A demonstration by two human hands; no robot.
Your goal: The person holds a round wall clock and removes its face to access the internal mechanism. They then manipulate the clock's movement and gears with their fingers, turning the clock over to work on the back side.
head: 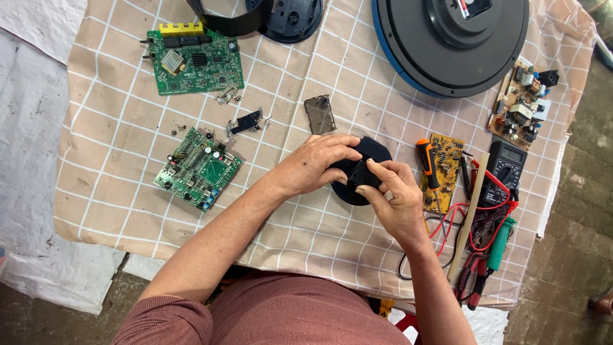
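A round black plastic part (372,151) lies on the beige checked cloth (115,128) at the table's middle. My left hand (314,165) rests over its left side, fingers curled on a small black piece at its centre. My right hand (391,197) pinches that same small black piece (359,174) from the right with thumb and forefinger. Both hands hide most of the round part.
Two green circuit boards (195,61) (198,169) lie at left, with loose screws and a small black clip (246,121). A clear plastic piece (319,114) sits above the hands. At right: orange-handled screwdriver (426,163), yellow board (444,169), multimeter (504,171), pliers (476,275), large round black housing (450,41).
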